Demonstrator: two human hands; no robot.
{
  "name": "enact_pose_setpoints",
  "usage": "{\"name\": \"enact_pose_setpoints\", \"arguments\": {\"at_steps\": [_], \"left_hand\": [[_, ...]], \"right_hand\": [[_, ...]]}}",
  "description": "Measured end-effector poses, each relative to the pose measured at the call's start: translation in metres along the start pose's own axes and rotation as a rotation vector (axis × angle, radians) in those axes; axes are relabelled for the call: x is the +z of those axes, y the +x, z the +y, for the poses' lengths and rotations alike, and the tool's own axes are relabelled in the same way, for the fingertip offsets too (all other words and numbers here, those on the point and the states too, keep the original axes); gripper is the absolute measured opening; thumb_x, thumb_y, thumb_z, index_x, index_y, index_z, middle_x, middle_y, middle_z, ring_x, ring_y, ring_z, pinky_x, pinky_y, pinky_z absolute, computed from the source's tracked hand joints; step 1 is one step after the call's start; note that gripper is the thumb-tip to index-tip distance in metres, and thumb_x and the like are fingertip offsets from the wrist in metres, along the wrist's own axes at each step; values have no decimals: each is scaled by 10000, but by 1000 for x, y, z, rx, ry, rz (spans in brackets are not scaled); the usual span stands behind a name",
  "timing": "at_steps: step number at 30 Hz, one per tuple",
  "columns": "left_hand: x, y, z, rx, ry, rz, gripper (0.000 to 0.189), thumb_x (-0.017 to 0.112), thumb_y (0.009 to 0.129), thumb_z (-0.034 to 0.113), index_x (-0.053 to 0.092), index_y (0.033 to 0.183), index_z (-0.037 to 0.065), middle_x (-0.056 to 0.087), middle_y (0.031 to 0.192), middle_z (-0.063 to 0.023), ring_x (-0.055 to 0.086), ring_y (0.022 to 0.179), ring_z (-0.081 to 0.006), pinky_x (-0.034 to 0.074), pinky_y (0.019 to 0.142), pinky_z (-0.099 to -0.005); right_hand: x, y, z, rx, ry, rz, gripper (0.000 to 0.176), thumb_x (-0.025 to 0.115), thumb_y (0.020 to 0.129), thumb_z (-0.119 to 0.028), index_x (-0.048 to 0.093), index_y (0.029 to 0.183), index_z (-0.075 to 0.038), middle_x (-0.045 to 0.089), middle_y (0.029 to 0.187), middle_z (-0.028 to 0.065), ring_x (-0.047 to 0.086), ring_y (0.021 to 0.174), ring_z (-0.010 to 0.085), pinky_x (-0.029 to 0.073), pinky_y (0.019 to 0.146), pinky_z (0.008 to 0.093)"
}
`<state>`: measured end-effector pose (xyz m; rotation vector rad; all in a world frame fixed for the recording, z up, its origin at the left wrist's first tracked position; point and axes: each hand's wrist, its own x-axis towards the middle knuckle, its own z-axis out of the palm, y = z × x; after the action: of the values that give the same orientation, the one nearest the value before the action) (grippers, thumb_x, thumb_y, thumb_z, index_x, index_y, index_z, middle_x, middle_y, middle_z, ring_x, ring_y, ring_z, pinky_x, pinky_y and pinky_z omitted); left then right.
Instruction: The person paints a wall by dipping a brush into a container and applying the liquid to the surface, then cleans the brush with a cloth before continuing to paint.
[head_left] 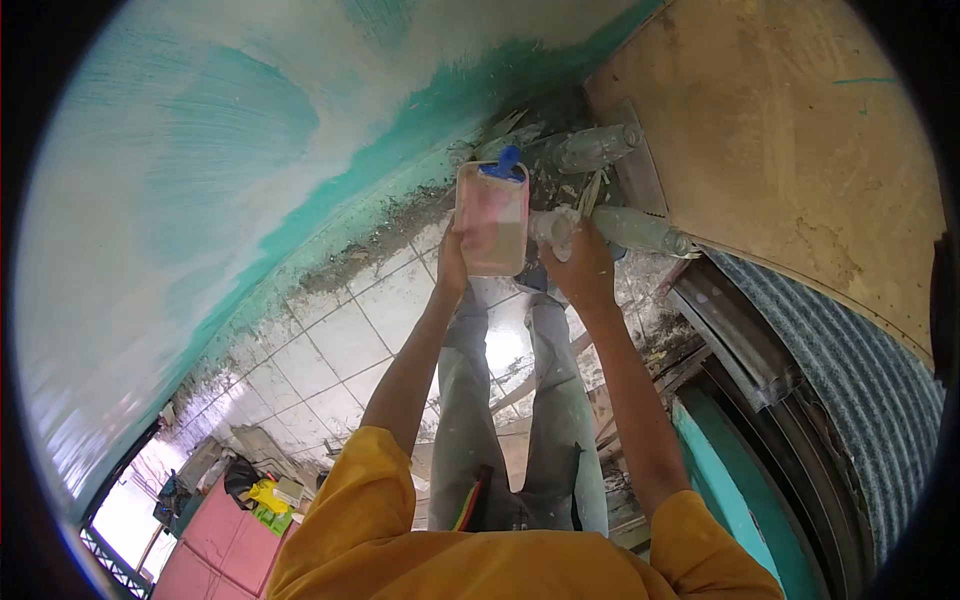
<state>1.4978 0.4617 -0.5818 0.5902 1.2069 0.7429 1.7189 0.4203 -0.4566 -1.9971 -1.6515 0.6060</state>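
Your left hand [453,262]: fingers pinching pink tray [482,215] by its side, above tiled floor [372,303] | your right hand [585,268]: fingers at clear cup [546,228], grip unclear | keep tray level so blue-handled tool [508,160] doesn't slide

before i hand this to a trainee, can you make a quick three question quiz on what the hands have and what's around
1. Which holds the pink tray? A) left hand B) right hand
2. True or false: the blue tool is at the tray's far end.
3. Fill in: the painted wall is whitish and ____.

Key: 1. A; 2. true; 3. teal
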Motion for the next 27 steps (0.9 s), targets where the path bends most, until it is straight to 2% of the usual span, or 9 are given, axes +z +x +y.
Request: {"name": "enact_pose_setpoints", "arguments": {"at_steps": [4, 6, 9, 12, 18, 20, 21, 23, 27], "left_hand": [[8, -14, -3, 8, 34, 27, 497, 345, 1002, 368, 460, 1374, 59, 605, 1203, -95, 620, 1084, -223, 508, 933, -358], [10, -16, -7, -53, -1, 11, 595, 325, 970, 295, 334, 1491, 8, 477, 1418, -165, 455, 1310, -263, 339, 1099, -359], [16, -22, -17, 35, 14, 47, 601, 340, 986, 318, 322, 1495, 0, 438, 1453, -174, 397, 1358, -270, 298, 1120, -355], [26, -36, -14, -95, -101, 53, 597, 321, 1023, 422, 304, 1496, 60, 463, 1409, -110, 485, 1281, -224, 411, 1059, -362], [51, -54, -1, 11, 99, 24, 665, 308, 1027, 473, 209, 1542, 64, 327, 1531, -123, 331, 1409, -255, 270, 1156, -372], [62, -58, 4, 56, 29, 20, 622, 304, 1027, 388, 211, 1541, 49, 324, 1535, -148, 321, 1416, -264, 264, 1154, -360], [65, -59, 6, 103, -40, 20, 585, 300, 1028, 304, 212, 1539, 34, 321, 1538, -172, 311, 1422, -272, 259, 1153, -349], [63, -61, 4, 103, -19, 20, 591, 305, 1031, 314, 200, 1542, 37, 306, 1545, -171, 300, 1427, -273, 254, 1155, -350], [63, -62, -6, 123, 55, 11, 620, 326, 1043, 355, 151, 1553, 48, 245, 1572, -167, 258, 1446, -274, 237, 1164, -355]], "right_hand": [[1, 17, 1, 48, 12, 122, 469, 744, 787, -255, 544, 1072, 59, 569, 1024, 246, 599, 929, 423, 507, 804, 466], [5, 25, 6, 56, 10, 156, 458, 747, 784, -258, 546, 1053, 55, 567, 1021, 244, 599, 928, 423, 505, 801, 469], [9, 33, 6, 103, -43, 154, 442, 746, 789, -269, 546, 1022, 49, 562, 1008, 242, 591, 924, 429, 500, 805, 475], [14, 33, 6, 175, -25, 166, 442, 744, 797, -288, 544, 1001, 50, 555, 988, 239, 582, 926, 433, 493, 809, 482], [14, 27, 9, 269, 130, 154, 558, 726, 836, -300, 507, 1202, 60, 572, 1085, 259, 601, 993, 428, 503, 836, 466], [8, 13, 3, 252, 495, 256, 583, 687, 877, -250, 452, 1319, 50, 573, 1174, 264, 606, 1050, 410, 504, 872, 466], [2, 1, 4, 254, 495, 255, 583, 687, 877, -250, 452, 1319, 50, 573, 1174, 264, 606, 1050, 410, 504, 872, 466], [-7, -32, 12, 398, 413, 88, 536, 670, 915, -192, 457, 1329, 72, 588, 1205, 260, 626, 1060, 352, 523, 868, 384], [17, -75, 34, 402, 281, 108, 547, 674, 902, -213, 468, 1319, 74, 581, 1184, 287, 605, 1070, 401, 511, 877, 432]]}}
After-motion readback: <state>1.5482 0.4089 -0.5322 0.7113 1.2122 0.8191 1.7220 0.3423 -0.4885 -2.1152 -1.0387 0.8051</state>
